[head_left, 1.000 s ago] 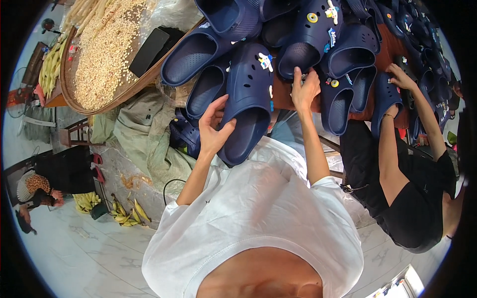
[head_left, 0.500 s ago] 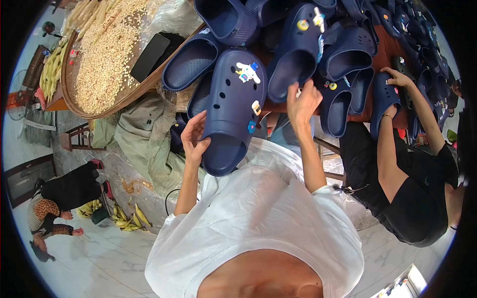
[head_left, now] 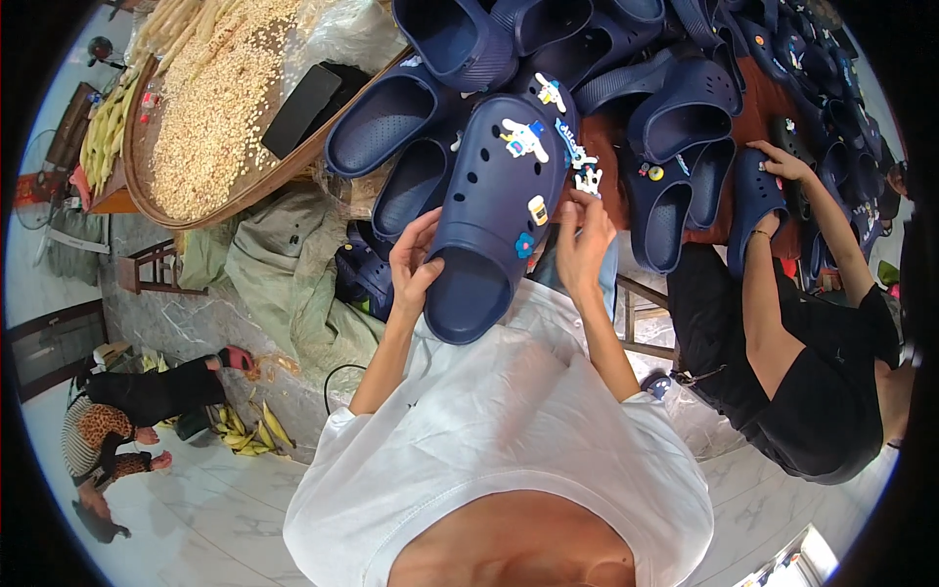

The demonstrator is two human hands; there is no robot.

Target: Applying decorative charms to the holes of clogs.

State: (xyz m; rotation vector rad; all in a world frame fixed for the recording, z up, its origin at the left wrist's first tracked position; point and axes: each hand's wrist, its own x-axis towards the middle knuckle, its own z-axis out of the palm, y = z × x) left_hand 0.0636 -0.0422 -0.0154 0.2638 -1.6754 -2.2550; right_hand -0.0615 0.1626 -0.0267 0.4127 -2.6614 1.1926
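Note:
My left hand (head_left: 416,264) grips the heel end of a navy clog (head_left: 489,186), thumb at its opening. A white character charm, a yellow-and-white charm and a blue flower charm sit on its holed upper. Close behind its right side is a second navy clog (head_left: 565,112), mostly hidden, with white and blue charms along the visible edge. My right hand (head_left: 585,240) is closed at the lower end of that second clog, fingertips just below a white charm (head_left: 587,180); the exact grip is partly hidden.
Many navy clogs (head_left: 685,108) cover the reddish-brown table (head_left: 611,161). At right, a person in black has one hand in a clog (head_left: 751,196). A round tray (head_left: 156,210) of pale kernels holds a black phone (head_left: 303,110). Another person bends at far left near bananas (head_left: 249,430).
The second clog has come in behind the first, brought by my right hand, which moved slightly down and left. My left hand and its clog shifted right and tilted. The bending person moved slightly.

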